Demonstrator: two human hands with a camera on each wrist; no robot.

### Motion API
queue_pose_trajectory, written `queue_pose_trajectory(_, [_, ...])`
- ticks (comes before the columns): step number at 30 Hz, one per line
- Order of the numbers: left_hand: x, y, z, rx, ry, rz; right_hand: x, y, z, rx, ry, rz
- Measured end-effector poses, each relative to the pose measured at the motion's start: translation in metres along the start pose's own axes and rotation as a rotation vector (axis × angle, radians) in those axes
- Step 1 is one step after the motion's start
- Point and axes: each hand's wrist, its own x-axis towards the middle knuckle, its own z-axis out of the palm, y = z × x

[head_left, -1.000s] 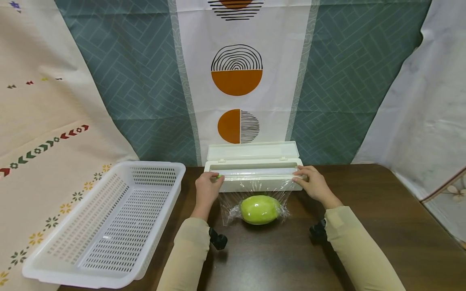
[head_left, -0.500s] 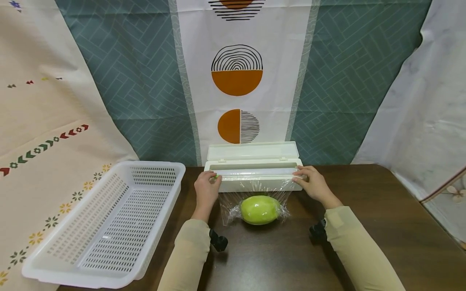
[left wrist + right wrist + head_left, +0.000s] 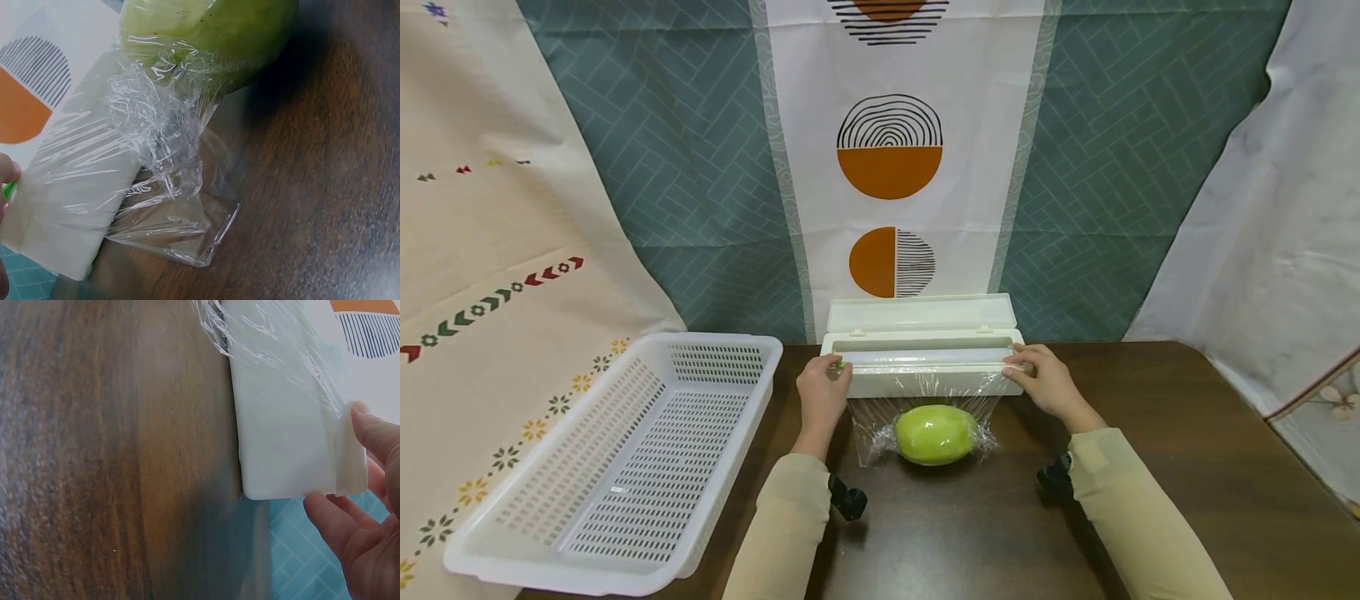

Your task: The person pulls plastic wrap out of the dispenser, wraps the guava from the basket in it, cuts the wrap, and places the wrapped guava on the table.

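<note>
A white cling film dispenser [image 3: 940,381] stands at the back of the table, its lid raised and a roll of film inside. At its left end, my left hand [image 3: 822,396] pinches a small green slide cutter [image 3: 9,189]. My right hand [image 3: 1043,382] grips the dispenser's right end, thumb [image 3: 377,432] on top and fingers curled at the end face. Clear cling film [image 3: 156,125] stretches from the dispenser to an oval yellow-green fruit [image 3: 935,435] and is bunched at both of its ends. The fruit lies in front of the dispenser.
A white perforated plastic basket [image 3: 730,492] stands on the left of the dark wooden table [image 3: 955,542]. Behind the table hangs patterned cloth [image 3: 1082,192]. Black wrist cameras [image 3: 847,498] sit on both sleeves.
My left hand has slid slightly left along the dispenser with the green slide cutter. The right hand, the fruit and the basket stay where they were.
</note>
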Motion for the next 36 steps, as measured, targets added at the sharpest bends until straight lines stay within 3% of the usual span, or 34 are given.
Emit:
queue_pose_trajectory(7, [0.001, -0.003, 0.0, 0.03, -0.017, 0.022, 0.0, 0.0, 0.0, 0.002, -0.003, 0.012])
queue_pose_trajectory(18, [0.001, -0.004, 0.002, 0.053, 0.031, 0.077, 0.0, -0.002, -0.002, 0.004, -0.006, 0.003])
queue_pose_trajectory(29, [0.001, -0.009, -0.005, 0.042, 0.05, 0.016, 0.001, -0.003, -0.001, 0.011, -0.012, 0.0])
queue_pose_trajectory(36, [0.002, -0.013, -0.013, 0.034, -0.01, -0.017, 0.0, -0.003, -0.003, 0.0, -0.018, 0.009])
